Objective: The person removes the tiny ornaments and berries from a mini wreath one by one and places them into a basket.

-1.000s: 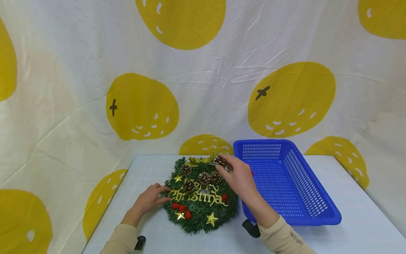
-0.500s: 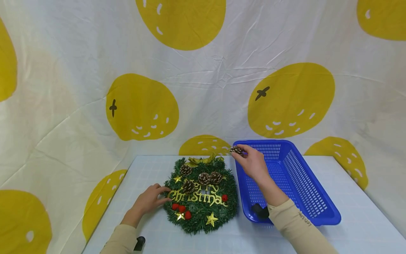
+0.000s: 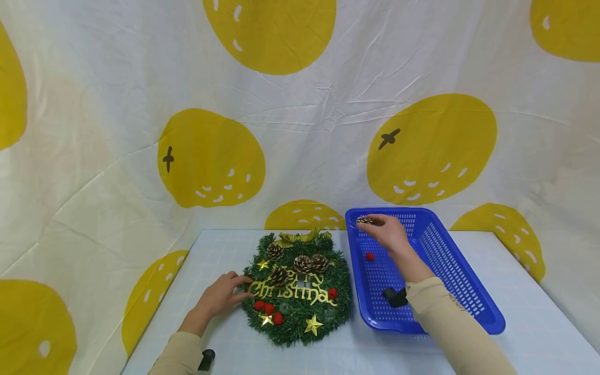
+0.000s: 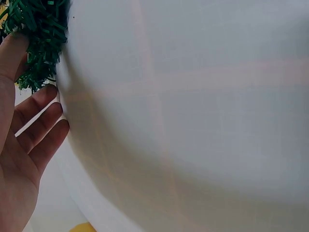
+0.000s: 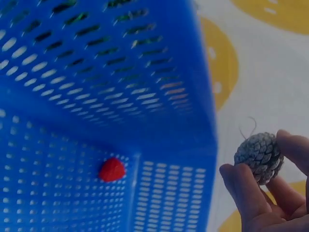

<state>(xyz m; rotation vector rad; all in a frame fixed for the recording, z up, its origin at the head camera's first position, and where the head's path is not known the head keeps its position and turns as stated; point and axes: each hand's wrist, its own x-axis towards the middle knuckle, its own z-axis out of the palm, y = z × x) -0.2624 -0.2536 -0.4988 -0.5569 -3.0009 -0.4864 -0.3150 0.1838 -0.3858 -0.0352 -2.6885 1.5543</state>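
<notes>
My right hand [image 3: 391, 234] pinches a brown pine cone [image 3: 364, 220] with whitish scale tips between thumb and fingers. It is held up over the far left corner of the blue plastic basket [image 3: 451, 271]. A thin wire sticks out of the pine cone [image 5: 260, 155] in the right wrist view. My left hand [image 3: 224, 294] rests against the left edge of a green tinsel wreath [image 3: 286, 333], its fingers loosely extended in the left wrist view. Several pine cones, gold stars, red balls and gold "Merry Christmas" lettering [image 3: 292, 291] sit on the wreath.
One red ball [image 3: 370, 257] lies on the basket floor near its left side. A gold bow [image 3: 300, 238] tops the wreath. Behind the white table [image 3: 225, 354] hangs a cloth [image 3: 304, 156] printed with yellow fruit. Black camera mounts are on both wrists.
My right hand has lifted the pine cone off the wreath's upper right and carried it right, over the basket's far corner. The left hand has stayed at the wreath's edge.
</notes>
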